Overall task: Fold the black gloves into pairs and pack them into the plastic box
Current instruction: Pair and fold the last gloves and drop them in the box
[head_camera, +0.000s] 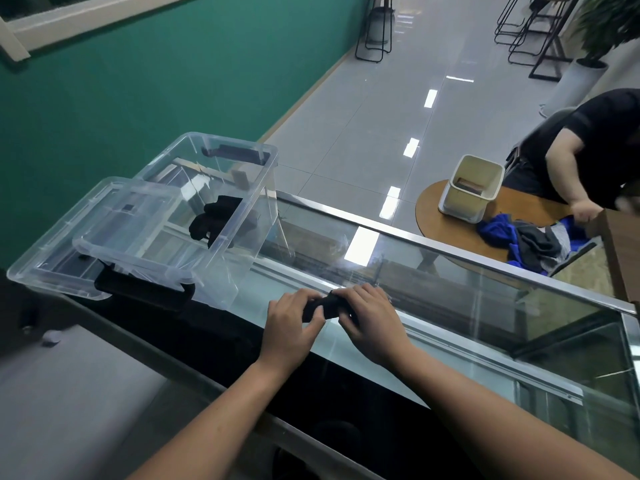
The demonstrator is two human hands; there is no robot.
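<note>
My left hand (290, 317) and right hand (369, 315) pinched a small black glove bundle (320, 305) between them, fingers curled tight on its ends, just above the glass counter (450, 306). Off to my left stood the clear plastic box (221, 188), black gloves (214, 216) already inside, its lid (100, 233) leaning against it

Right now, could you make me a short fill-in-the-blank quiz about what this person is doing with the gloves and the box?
1. Both hands, left hand and right hand, grip a rolled bundle coloured ____.
2. The clear box already holds ____ gloves.
3. The lid leans against the box, so the box is ____.
4. The hands work above a countertop made of ____.

Missing words: black; black; open; glass
</note>
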